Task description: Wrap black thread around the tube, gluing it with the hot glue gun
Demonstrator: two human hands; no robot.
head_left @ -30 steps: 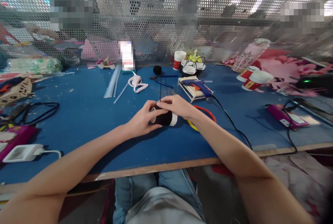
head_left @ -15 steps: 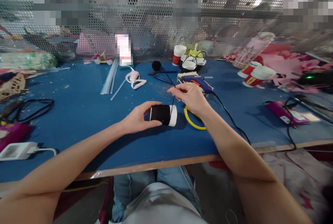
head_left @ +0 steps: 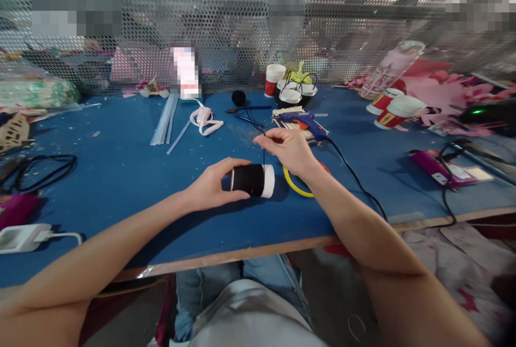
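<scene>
A white paper cup, lying sideways just above the blue table, is wrapped in black yarn over most of its length, with a white band bare at its right end. My left hand grips the cup's left end between thumb and fingers. Above the cup, my right hand pinches the black yarn, which runs taut down to the edge of the wrapped part. From those fingers the strand leads back toward a black yarn ball. A yellow ring lies under my right wrist.
Behind the right hand rests a blue glue gun, its cord trailing right. Pliers, clear glue sticks and white ribbon lie farther back. Paper cups lie at right. A perforated metal screen closes off the back.
The black wrapping reaches slightly farther toward the cup's right end. My right hand has shifted a little left, still pinching the yarn. The whole view has shifted slightly.
</scene>
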